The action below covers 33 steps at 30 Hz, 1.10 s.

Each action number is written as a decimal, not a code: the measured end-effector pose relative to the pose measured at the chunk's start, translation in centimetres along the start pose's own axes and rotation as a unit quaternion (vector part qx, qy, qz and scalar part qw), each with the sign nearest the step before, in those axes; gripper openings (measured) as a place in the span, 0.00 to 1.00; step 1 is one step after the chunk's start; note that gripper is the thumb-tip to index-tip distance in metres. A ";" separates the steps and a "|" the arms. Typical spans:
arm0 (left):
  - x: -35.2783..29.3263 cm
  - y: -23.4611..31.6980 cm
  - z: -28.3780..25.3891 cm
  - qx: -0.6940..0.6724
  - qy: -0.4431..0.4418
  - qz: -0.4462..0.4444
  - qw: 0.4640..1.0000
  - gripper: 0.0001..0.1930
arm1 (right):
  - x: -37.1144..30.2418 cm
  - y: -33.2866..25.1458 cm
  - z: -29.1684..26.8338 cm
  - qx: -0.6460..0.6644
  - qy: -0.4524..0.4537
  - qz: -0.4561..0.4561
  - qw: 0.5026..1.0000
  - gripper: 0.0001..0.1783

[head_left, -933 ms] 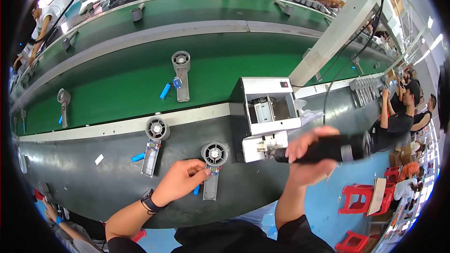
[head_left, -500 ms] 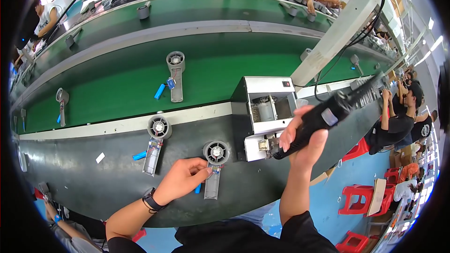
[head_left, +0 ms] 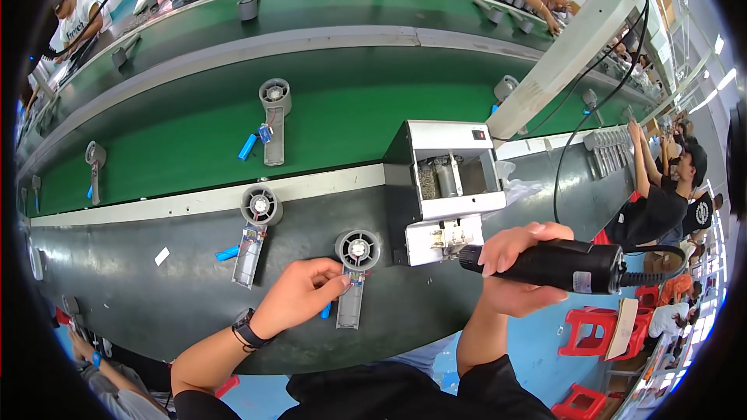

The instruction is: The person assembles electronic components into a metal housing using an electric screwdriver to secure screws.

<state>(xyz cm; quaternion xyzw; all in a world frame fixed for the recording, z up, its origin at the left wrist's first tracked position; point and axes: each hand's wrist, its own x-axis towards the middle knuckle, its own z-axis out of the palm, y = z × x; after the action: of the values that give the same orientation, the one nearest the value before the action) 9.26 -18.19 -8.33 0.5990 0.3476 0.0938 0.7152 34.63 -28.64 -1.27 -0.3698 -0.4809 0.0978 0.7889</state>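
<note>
Head view: your left hand [head_left: 306, 292] is half curled, thumb and fingertips touching the little circuit board [head_left: 356, 278] in the handle [head_left: 350, 309] of the near fan [head_left: 359, 250]; can't tell if they're actually pinching it. Your right hand [head_left: 511, 294] is wrapped round a chunky black power screwdriver [head_left: 572, 267], ribbed nose pointing left, near the boxy white machine [head_left: 457, 207]. Fan's grey and round-headed, lying on the smooth dark table [head_left: 420, 319], blue tube-shaped battery [head_left: 325, 312] just beside the handle.
</note>
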 end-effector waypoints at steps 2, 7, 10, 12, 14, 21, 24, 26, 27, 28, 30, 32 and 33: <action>0.1 0.3 0.0 0.005 0.001 0.005 1.000 0.11 | -0.2 0.1 0.0 -0.007 -0.010 -0.003 1.000 0.43; 0.1 0.0 -0.1 0.011 0.000 -0.001 1.000 0.10 | 2.5 1.0 -0.1 0.061 -0.154 0.142 0.976 0.46; 0.1 0.3 0.0 0.013 0.001 0.008 1.000 0.10 | 5.0 1.9 -0.4 0.102 -0.224 0.212 0.946 0.46; 0.2 0.4 0.3 0.014 0.014 0.003 1.000 0.10 | 5.0 2.5 -0.7 0.086 -0.196 0.219 0.952 0.46; 0.2 0.4 0.4 0.010 0.013 -0.009 1.000 0.10 | 4.7 2.6 -0.8 0.075 -0.183 0.219 0.956 0.45; 0.1 0.2 0.2 0.011 0.013 -0.002 1.000 0.10 | 2.9 1.6 -0.9 0.087 -0.100 0.162 0.978 0.43; 0.1 0.3 0.2 0.011 0.017 0.001 1.000 0.10 | 2.2 0.7 -0.4 0.092 -0.050 0.114 0.988 0.42; 0.1 0.8 -0.1 0.028 0.003 -0.024 0.999 0.08 | 1.6 0.1 0.1 0.103 -0.020 0.085 0.991 0.40; 0.0 0.9 -0.1 0.027 0.010 -0.027 0.999 0.08 | 1.2 -0.1 0.6 0.110 0.000 0.076 0.991 0.39; 0.0 0.8 -0.1 0.026 0.004 -0.024 0.999 0.08 | 0.7 -0.4 1.1 0.119 -0.002 0.070 0.990 0.39; 0.0 -0.1 0.2 0.015 0.023 0.026 0.999 0.09 | -1.2 -0.4 2.5 0.161 0.032 0.079 0.983 0.39; 0.0 0.2 0.3 0.010 0.023 0.026 0.999 0.09 | -3.5 -0.6 4.0 0.198 0.055 0.095 0.974 0.39; -0.2 0.3 0.3 0.007 0.019 0.027 0.999 0.09 | -4.4 -0.7 4.9 0.181 0.043 0.095 0.978 0.37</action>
<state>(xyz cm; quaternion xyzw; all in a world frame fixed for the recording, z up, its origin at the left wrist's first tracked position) 9.40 -18.41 -7.94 0.6116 0.3453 0.1220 0.7013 28.17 -28.98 -2.53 -0.2689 -0.3831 0.2420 0.8499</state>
